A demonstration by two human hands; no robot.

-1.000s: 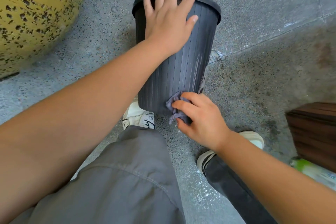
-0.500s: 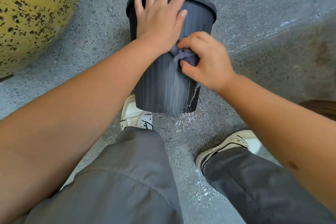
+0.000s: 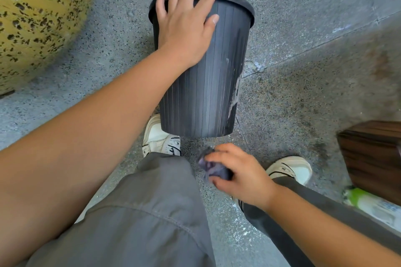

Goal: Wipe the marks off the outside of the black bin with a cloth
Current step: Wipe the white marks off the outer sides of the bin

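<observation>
Since half a second ago the right hand [image 3: 240, 176] has dropped from the upper wall of the bin [image 3: 208, 84] to below its base, off the plastic, and now sits over the floor [image 3: 303, 28] between the two shoes. Its fingers [image 3: 221, 154] are clenched around the cloth [image 3: 213, 169], a bunched purple-grey wad showing at the thumb side; hand and cloth are slightly blurred. Left hand [image 3: 184, 26] unchanged in place: palm flat on the upper near wall of the bin, fingers spread and released, tips reaching over the rim, gripping nothing. Bin stands upright on the speckled grey floor, ribbed black wall facing the camera, base just beyond the left shoe [image 3: 161, 137]. Pale smeared marks [image 3: 235, 93] run down its right side from about mid-height to near the base. Right shoe [image 3: 290, 169] sits to the right of the cloth hand, apart from the bin. Grey trouser legs fill the lower frame. Large yellow speckled rounded object [image 3: 36, 17] at upper left, well apart from the bin. Dark wooden box [image 3: 373, 158] at right edge, with a green-and-white bottle [image 3: 368, 201] lying just below it, blurred.
</observation>
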